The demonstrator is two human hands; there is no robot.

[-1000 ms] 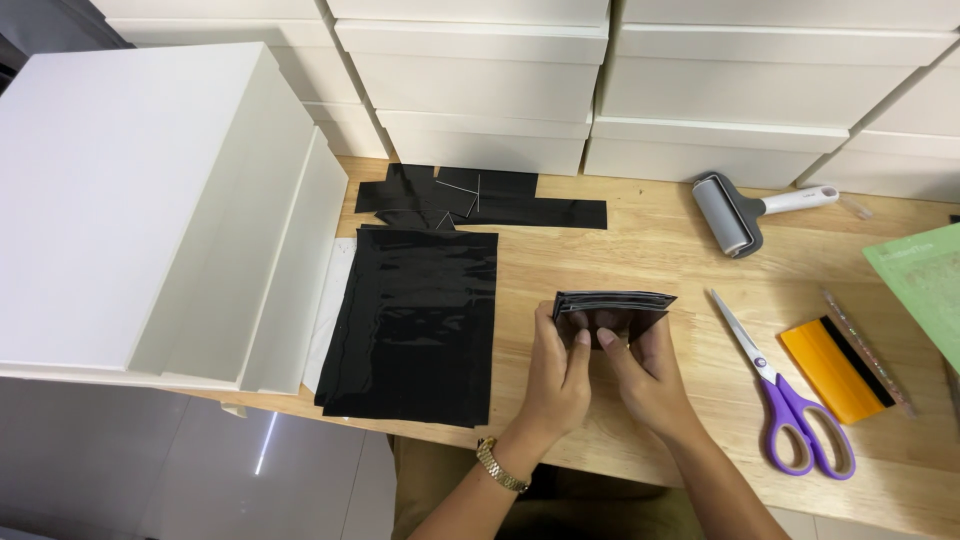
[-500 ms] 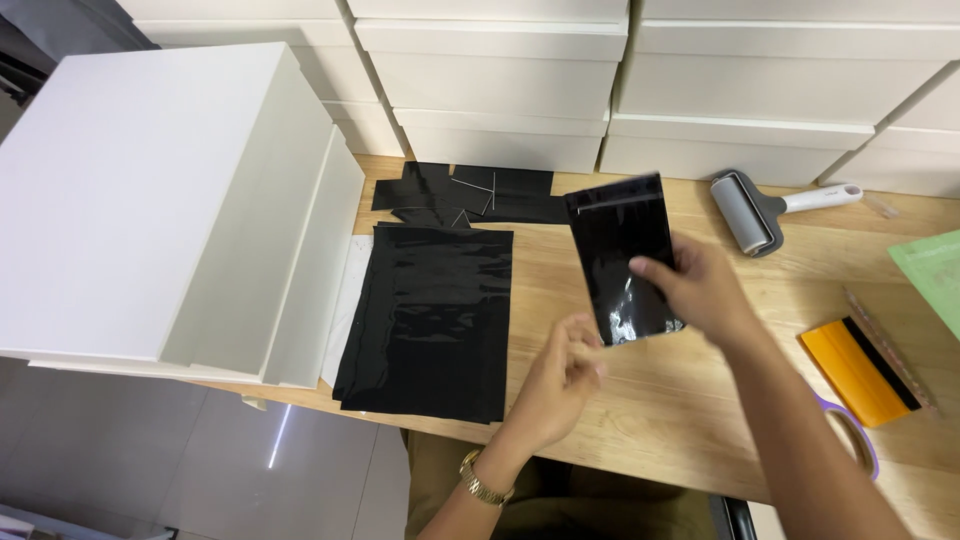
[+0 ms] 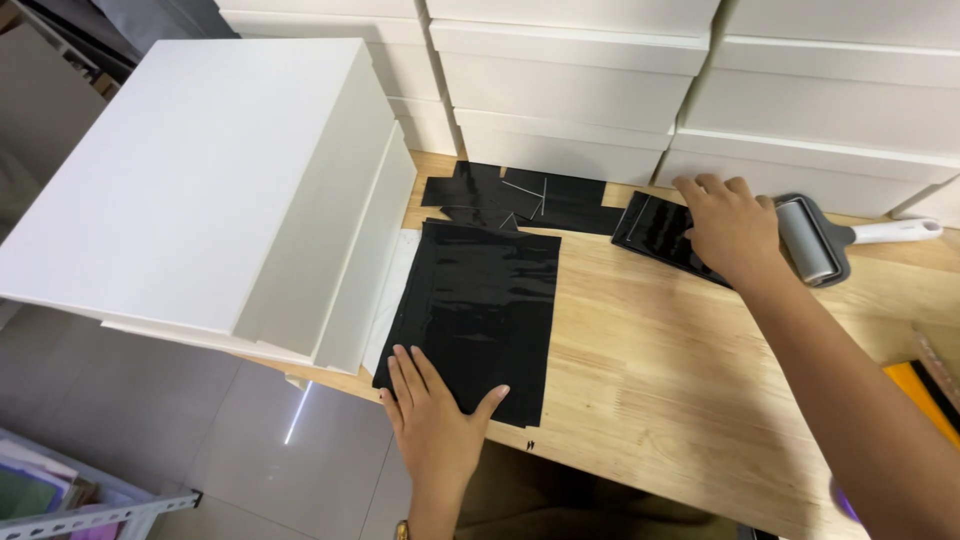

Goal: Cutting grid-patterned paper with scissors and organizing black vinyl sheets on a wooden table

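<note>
Left hand (image 3: 437,420) lies flat, fingers spread, pinning the near edge of the large glossy black plastic sheet (image 3: 478,305) on the wooden tabletop (image 3: 660,370). Right hand (image 3: 730,225) presses open-palmed on the small black film piece (image 3: 655,228) at the far side (just beside the grey roller (image 3: 812,240)); best keep both palms flat so nothing creases.

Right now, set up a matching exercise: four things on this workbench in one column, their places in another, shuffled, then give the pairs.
Things:
1. left hand
2. right hand
3. hand roller
4. large white box

Places:
A. flat on the small glossy black sheet at the back
B. at the left end of the wooden table
C. on the near edge of the stack of black sheets
D. just right of the right hand

Pairs: 1-C, 2-A, 3-D, 4-B
</note>
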